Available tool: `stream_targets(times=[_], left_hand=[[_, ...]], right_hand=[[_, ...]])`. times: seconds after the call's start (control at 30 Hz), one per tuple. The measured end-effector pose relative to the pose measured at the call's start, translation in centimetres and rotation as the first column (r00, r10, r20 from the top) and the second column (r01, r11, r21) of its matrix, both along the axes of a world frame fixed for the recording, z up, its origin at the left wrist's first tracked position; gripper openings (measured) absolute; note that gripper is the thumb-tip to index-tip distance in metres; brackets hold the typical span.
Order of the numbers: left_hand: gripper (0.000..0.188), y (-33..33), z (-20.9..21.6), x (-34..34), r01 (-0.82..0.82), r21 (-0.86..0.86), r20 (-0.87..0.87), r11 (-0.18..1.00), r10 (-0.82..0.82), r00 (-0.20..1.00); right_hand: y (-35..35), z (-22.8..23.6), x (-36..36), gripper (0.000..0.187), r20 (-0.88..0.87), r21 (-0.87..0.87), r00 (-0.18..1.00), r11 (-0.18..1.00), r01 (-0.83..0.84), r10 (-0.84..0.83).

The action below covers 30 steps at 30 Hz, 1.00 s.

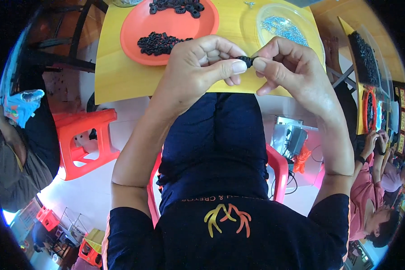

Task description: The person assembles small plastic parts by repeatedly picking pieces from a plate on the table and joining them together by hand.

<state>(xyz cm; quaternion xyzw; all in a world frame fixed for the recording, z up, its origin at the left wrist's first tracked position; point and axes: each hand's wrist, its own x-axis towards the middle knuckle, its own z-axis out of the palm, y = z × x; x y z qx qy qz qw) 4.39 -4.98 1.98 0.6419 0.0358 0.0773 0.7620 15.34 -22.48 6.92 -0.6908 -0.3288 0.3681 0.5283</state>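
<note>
Yellow counter (pixel 121 76) spans the upper frame, the seated person's knees below its near edge. On it, toward the far left corner, sits an orange plate (pixel 139 27) carrying two heaps of small black parts (pixel 159 42). Toward the far right edge stands a clear shallow dish (pixel 301 20) of small silvery pieces (pixel 281 27). A red stool (pixel 83 135) stands on the floor, left of the counter.

Both hands are raised just above the counter's near edge. Left hand (pixel 198 67) is clenched, thumb and forefinger pinching one end of a small black part (pixel 246 60). Right hand (pixel 288 67) grips the other end between thumb and fingertips.

Judgement: the step in hand appears to be fitting or pressing this one piece together. The next move likely calls for steady, aligned pressure from both thumbs, the piece being small and mostly hidden
</note>
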Motion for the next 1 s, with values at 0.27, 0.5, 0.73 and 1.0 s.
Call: stream_targets(times=[0.27, 0.5, 0.73, 1.0], left_hand=[[0.016, 0.4, 0.1, -0.5, 0.092, -0.066, -0.045, 0.994, -0.095, 0.994], [0.014, 0.0, 0.6, -0.8, 0.102, 0.058, -0.066, 0.993, -0.098, 0.993], [0.013, -0.9, 0.8, -0.8, 0.038, 0.261, -0.046, 0.965, -0.026, 0.999], [0.015, 0.8, -0.1, -1.0, 0.098, 0.026, -0.053, 0.995, -0.097, 0.994]], right_hand=[[-0.1, 0.1, 0.0, 0.027, 0.47, -0.15, 0.86, 0.978, -0.144, 0.199], [-0.3, 1.2, -0.8, 0.015, 0.698, -0.201, 0.66, 0.96, -0.194, 0.279], [-0.2, 1.1, -0.9, 0.006, 0.675, -0.289, 0.671, 0.947, -0.14, 0.306], [0.2, 0.7, 0.6, 0.024, 0.106, -0.239, 0.957, 0.942, -0.238, 0.268]])
